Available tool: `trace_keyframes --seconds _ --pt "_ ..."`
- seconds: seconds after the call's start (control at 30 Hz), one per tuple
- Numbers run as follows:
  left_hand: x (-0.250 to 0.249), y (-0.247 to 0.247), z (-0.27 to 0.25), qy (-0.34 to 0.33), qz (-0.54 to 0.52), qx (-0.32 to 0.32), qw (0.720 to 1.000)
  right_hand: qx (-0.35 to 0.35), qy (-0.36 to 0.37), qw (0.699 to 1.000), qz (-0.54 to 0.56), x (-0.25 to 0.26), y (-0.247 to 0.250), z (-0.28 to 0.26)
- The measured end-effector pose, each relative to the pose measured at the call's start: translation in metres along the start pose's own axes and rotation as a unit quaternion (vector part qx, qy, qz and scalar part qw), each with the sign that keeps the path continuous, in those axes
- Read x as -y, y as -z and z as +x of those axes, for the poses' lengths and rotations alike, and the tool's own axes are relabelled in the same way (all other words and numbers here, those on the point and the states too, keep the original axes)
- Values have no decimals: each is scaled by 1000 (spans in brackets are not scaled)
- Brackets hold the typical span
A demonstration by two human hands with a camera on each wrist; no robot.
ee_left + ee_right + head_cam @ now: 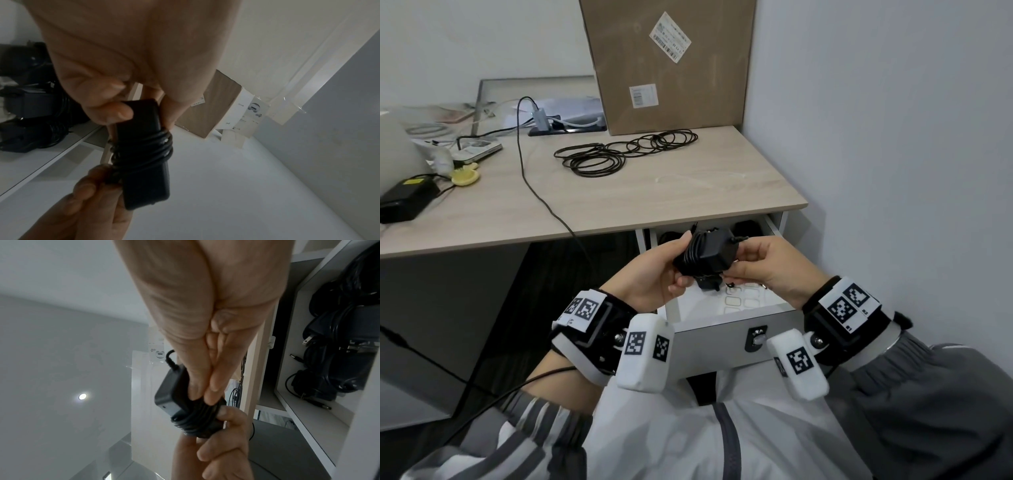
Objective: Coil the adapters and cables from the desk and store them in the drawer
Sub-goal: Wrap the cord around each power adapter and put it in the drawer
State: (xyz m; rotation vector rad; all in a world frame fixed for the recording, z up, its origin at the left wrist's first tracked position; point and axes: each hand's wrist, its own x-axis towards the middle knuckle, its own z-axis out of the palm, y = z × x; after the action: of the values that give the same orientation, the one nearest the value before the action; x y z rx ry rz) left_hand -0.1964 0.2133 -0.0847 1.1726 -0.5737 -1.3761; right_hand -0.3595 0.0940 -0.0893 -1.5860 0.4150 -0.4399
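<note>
A black power adapter [710, 253] with its cable wound round its body is held above the open white drawer [722, 325]. My left hand [654, 270] grips its left end, fingers curled round the wound cable [144, 146]. My right hand [763, 263] pinches the right end with thumb and fingers [207, 386]. Several other black adapters [337, 340] with wound cables lie at the back of the drawer. A loose black cable [626, 150] lies in untidy loops on the desk [654, 198].
A large cardboard box [671, 61] stands at the desk's back right against the wall. A black power brick [407, 200], a hub with cables [541, 120] and a yellow item [465, 177] sit to the left. One thin black cable [544, 202] runs off the desk's front edge.
</note>
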Motion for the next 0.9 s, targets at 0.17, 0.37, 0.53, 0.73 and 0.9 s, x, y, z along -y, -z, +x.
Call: trace_keyframes --seconds 0.17,0.37,0.53,0.73,0.9 --pt "-8 -4 -4 35 -6 6 999 -20 34 999 -5 2 -8 1" --pt "-5 -7 -5 57 -12 22 998 -59 43 997 -17 -4 -9 6" --pt "-2 -11 -5 47 -61 30 997 -70 32 997 9 -6 -6 5" --pt "2 -14 0 -85 -27 -30 996 -81 6 996 46 -13 -7 8" --pt "3 -13 7 -119 -8 -91 989 -29 -36 990 131 -5 -11 7"
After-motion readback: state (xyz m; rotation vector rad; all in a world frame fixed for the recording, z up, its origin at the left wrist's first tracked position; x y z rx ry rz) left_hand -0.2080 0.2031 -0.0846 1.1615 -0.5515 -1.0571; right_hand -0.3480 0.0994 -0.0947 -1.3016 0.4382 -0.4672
